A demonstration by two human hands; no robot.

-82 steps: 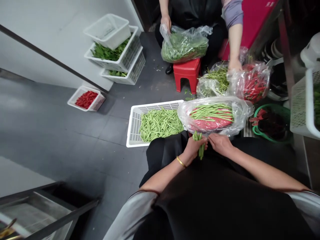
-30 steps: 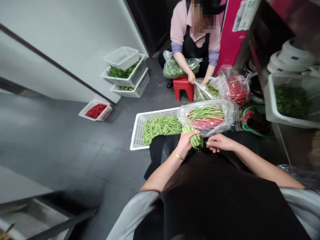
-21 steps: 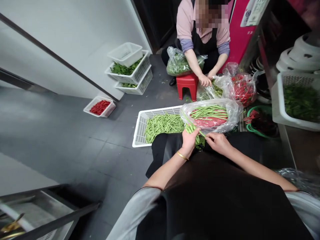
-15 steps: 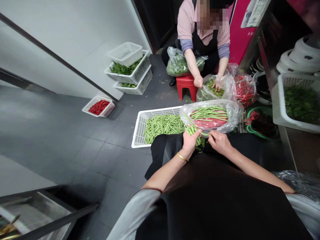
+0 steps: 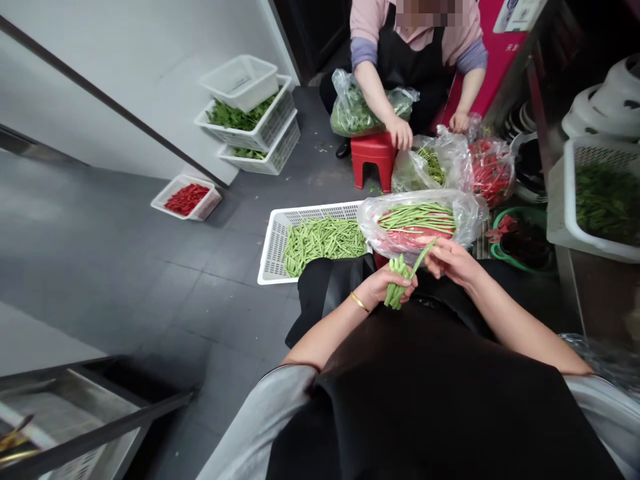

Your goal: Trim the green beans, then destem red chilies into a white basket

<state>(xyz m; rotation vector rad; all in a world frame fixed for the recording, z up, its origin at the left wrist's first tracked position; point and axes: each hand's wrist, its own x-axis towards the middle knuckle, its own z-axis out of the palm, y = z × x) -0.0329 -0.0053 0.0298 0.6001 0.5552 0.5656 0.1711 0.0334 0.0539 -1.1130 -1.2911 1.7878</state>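
My left hand, with a gold bangle at the wrist, is closed around a bunch of long green beans. One long bean sticks up from the bunch towards my right hand, whose fingers are beside its tip. Just ahead, a clear plastic bag holds long beans on red. To the left, a white plastic crate is full of cut green beans. Farther off, a co-worker's hands reach near a bag of beans.
A red plastic stool stands by the co-worker. Stacked white crates of leafy greens rest by the wall. There are chillies in a small crate and a bag. A green basin and a metal rack are nearby, on grey tile.
My right hand has drawn back from the bunch and its fingers have spread. The bunch in my left hand has dropped lower. The co-worker's hands have moved away from the bean bag.
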